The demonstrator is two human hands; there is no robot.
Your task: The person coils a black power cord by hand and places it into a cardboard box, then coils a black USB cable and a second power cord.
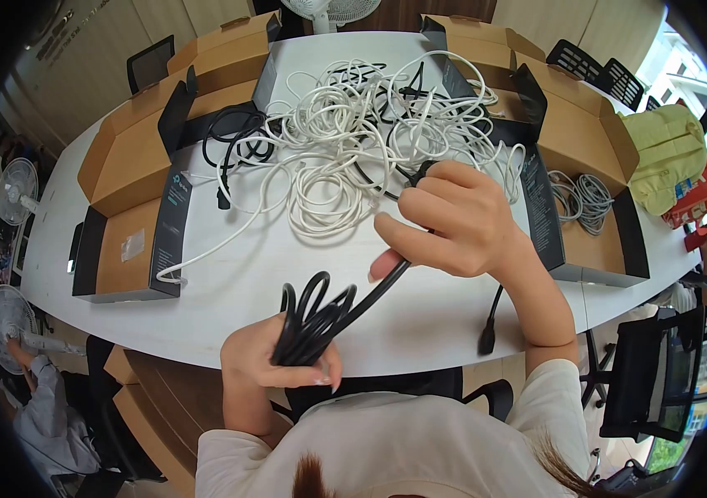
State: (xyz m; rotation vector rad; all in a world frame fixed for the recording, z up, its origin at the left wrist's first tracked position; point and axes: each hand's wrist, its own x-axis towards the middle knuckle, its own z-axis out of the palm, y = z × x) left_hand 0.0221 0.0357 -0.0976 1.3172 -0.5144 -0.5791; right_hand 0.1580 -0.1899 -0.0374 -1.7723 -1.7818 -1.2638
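Head view: coiled black cable (312,328) above white table (229,307), fans (12,319) left.

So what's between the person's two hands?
In the head view, a stretch of black cable runs from the left hand to the right hand.

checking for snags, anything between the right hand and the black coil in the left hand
Nothing visible stands in the way: only a stretch of black cable spans the gap from the right hand to the coil in the left hand. The tangle of white cables lies farther back on the table.
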